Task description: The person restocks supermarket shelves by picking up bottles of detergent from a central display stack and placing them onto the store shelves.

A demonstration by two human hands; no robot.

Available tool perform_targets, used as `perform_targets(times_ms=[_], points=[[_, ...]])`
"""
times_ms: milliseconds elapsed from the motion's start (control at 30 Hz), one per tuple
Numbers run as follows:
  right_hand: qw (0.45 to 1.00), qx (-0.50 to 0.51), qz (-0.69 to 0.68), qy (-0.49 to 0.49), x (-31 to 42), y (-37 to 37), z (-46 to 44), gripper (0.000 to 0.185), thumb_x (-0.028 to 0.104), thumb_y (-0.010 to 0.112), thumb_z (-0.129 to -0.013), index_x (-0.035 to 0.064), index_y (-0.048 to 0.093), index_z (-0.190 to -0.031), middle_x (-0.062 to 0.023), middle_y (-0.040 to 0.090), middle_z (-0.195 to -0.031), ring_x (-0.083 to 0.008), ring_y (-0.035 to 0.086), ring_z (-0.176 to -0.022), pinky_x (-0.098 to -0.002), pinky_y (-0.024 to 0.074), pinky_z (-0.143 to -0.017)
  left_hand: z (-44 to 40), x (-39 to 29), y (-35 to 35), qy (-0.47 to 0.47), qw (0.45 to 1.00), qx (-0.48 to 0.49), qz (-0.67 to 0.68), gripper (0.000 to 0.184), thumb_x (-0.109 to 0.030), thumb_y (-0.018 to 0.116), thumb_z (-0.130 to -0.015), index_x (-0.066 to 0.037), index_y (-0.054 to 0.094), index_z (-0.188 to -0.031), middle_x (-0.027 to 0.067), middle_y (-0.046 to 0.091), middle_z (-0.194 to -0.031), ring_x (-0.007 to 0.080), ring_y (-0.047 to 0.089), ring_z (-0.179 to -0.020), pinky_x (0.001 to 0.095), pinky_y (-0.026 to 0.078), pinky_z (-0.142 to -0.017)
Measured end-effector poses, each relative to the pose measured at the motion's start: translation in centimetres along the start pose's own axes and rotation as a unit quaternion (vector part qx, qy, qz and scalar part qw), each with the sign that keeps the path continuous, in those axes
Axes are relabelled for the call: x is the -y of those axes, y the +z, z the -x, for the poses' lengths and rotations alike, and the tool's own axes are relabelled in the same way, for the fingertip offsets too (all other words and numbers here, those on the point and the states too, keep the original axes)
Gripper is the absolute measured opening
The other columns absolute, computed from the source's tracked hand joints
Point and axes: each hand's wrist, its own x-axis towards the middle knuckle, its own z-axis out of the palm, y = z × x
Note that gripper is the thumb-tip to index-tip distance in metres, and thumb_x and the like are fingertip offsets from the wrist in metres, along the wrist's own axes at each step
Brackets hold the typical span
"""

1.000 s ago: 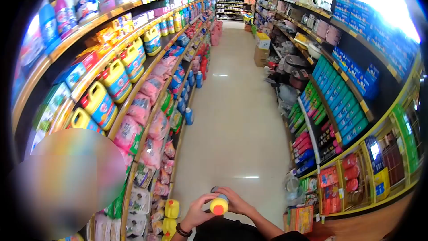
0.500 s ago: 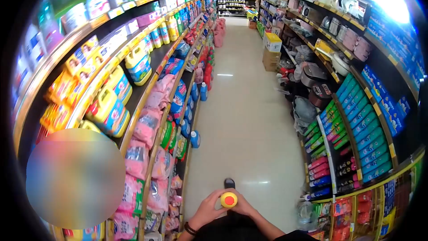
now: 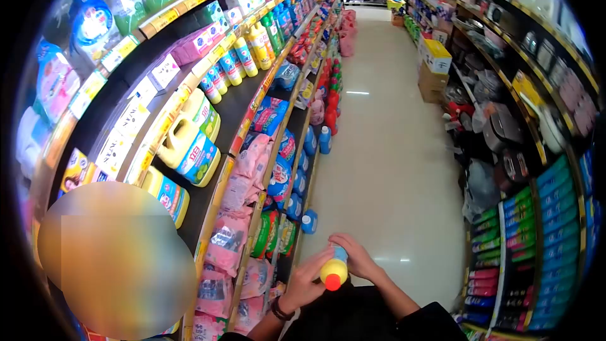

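Yellow bottle (image 3: 332, 271), rounded body, round red cap (image 3: 332, 283), kinda tilted. Left hand (image 3: 309, 279) and right hand (image 3: 355, 256) both grasp it, chunky dark bracelet (image 3: 281, 311) on the left one's wrist.

The yellow bottle (image 3: 332, 270) has tipped – its pale-blue side (image 3: 339, 253) now shows; the view has swung left.
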Motion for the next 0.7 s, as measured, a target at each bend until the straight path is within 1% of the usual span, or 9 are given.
perform_targets(times_ms=[100, 233, 367, 400, 500, 567, 633, 667, 700], points=[[0.999, -0.012, -0.03, 0.002, -1.7, -2.2, -6.3, 0.062, 0.004, 0.078, -0.075, 0.0034, 0.055, -0.133, -0.0179, 0.057, -0.135, -0.0382, 0.054, -0.127, -0.0436, 0.0456, -0.106, -5.3, 2.6, -0.5, 0.006, 0.999, -0.041, 0.027, 0.06, 0.004, 0.08, -0.071, 0.0, 0.062, -0.128, 0.0177, 0.065, -0.134, 0.0363, 0.061, -0.127, 0.0431, 0.049, -0.106], [0.999, -0.009, -0.025, -0.038, -7.0, -4.1, -14.4, 0.06, 0.005, 0.078, -0.075, 0.0026, 0.057, -0.132, -0.0182, 0.057, -0.136, -0.0375, 0.054, -0.128, -0.0432, 0.0448, -0.108, -12.0, 7.3, -0.4, 0.027, 0.994, -0.101, 0.01, 0.055, 0.003, 0.081, -0.069, -0.001, 0.065, -0.121, 0.0165, 0.066, -0.131, 0.0346, 0.062, -0.126, 0.0443, 0.049, -0.105], [0.998, 0.016, -0.017, -0.062, -10.8, -6.7, -24.9, 0.057, 0.004, 0.076, -0.075, 0.0021, 0.059, -0.13, -0.0185, 0.059, -0.134, -0.0364, 0.056, -0.127, -0.0425, 0.0446, -0.109, -19.6, 13.5, -0.6, 0.023, 0.981, -0.193, 0.01, 0.064, -0.002, 0.083, -0.069, -0.003, 0.06, -0.128, 0.0172, 0.061, -0.137, 0.0363, 0.06, -0.127, 0.0454, 0.048, -0.105], [0.997, 0.024, -0.009, -0.067, -11.8, -7.3, -27.5, 0.057, 0.004, 0.076, -0.075, 0.002, 0.059, -0.13, -0.0187, 0.059, -0.133, -0.0366, 0.056, -0.126, -0.0424, 0.0449, -0.108, -21.7, 15.6, -0.8, 0.033, 0.977, -0.208, -0.043, 0.068, -0.006, 0.084, -0.071, -0.004, 0.057, -0.133, 0.0189, 0.058, -0.141, 0.0371, 0.058, -0.129, 0.0451, 0.047, -0.106], [0.99, 0.082, 0.043, -0.102, -14.1, -9.2, -35.4, 0.056, 0.004, 0.076, -0.075, 0.0016, 0.059, -0.129, -0.0194, 0.06, -0.131, -0.0384, 0.058, -0.122, -0.0429, 0.0464, -0.106, -28.7, 19.3, -2.2, -0.01, 0.958, -0.285, -0.009, 0.061, -0.007, 0.083, -0.075, -0.003, 0.059, -0.131, 0.0206, 0.062, -0.135, 0.0374, 0.061, -0.124, 0.0437, 0.05, -0.104], [0.987, 0.096, 0.046, -0.12, -14.2, -10.9, -40.6, 0.064, 0.003, 0.079, -0.073, 0.002, 0.056, -0.133, -0.0197, 0.06, -0.129, -0.0395, 0.059, -0.119, -0.0434, 0.0489, -0.101, -33.4, 20.5, -4.0, 0.002, 0.939, -0.338, -0.061, 0.046, -0.004, 0.079, -0.08, 0.006, 0.064, -0.122, 0.0227, 0.068, -0.123, 0.0369, 0.068, -0.112, 0.0409, 0.055, -0.095], [0.985, 0.101, 0.027, -0.135, -14.2, -11.6, -45.4, 0.068, 0.003, 0.08, -0.072, 0.0024, 0.055, -0.135, -0.0195, 0.061, -0.128, -0.0396, 0.059, -0.118, -0.0436, 0.0494, -0.099, -35.9, 24.0, -4.2, -0.003, 0.908, -0.402, 0.121, 0.045, -0.004, 0.078, -0.081, 0.008, 0.063, -0.122, 0.0223, 0.068, -0.124, 0.0349, 0.069, -0.108, 0.0403, 0.055, -0.094], [0.985, 0.086, 0.033, -0.148, -15.0, -11.2, -47.4, 0.074, 0.003, 0.082, -0.07, 0.003, 0.052, -0.138, -0.0189, 0.06, -0.129, -0.0388, 0.059, -0.118, -0.044, 0.0488, -0.1, -37.7, 24.9, -5.0, -0.002, 0.905, -0.425, -0.023, 0.043, -0.002, 0.078, -0.082, 0.008, 0.063, -0.122, 0.0214, 0.069, -0.121, 0.0323, 0.069, -0.106, 0.0395, 0.055, -0.092], [0.988, 0.116, -0.015, -0.101, -14.9, -11.2, -49.6, 0.072, 0.006, 0.083, -0.073, 0.0028, 0.053, -0.138, -0.0187, 0.059, -0.131, -0.0381, 0.058, -0.119, -0.0448, 0.0473, -0.103, -39.6, 24.2, -6.9, 0.017, 0.892, -0.451, -0.019, 0.043, -0.001, 0.08, -0.081, 0.007, 0.063, -0.12, 0.0201, 0.069, -0.117, 0.0305, 0.07, -0.103, 0.0391, 0.055, -0.091]])
